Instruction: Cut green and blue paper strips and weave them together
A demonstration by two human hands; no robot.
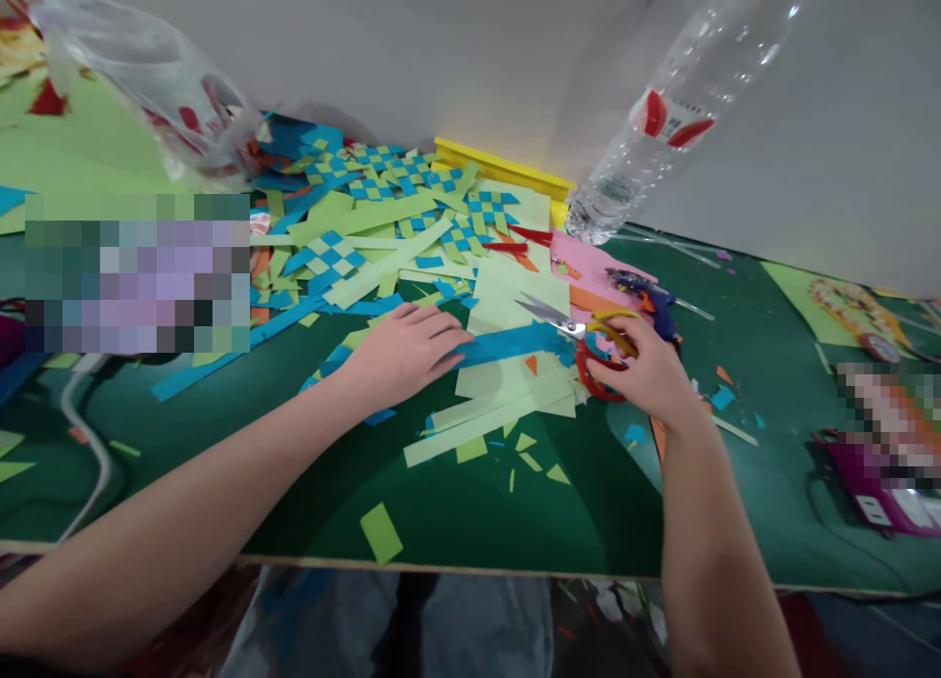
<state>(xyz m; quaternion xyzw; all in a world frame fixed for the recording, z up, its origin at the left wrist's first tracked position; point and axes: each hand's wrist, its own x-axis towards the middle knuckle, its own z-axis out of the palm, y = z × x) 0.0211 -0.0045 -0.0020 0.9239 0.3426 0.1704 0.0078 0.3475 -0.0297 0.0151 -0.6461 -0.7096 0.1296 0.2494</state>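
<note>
The left hand's fingers [450,339] lie close together, slightly bent, the thumb tucked below them, pinching the near end of a blue paper strip [507,344]. The right hand [651,369] is curled around scissors [569,325], fingers at the yellow loop, thumb at the red one, the loops spread apart. The blades point left, above the strip's far end; whether they touch it cannot be told. The left wrist is nearly straight, its forearm slanting in from the lower left; the right forearm rises steeply. Beneath the strip lie pale green sheets [507,286] on the green table [515,531].
</note>
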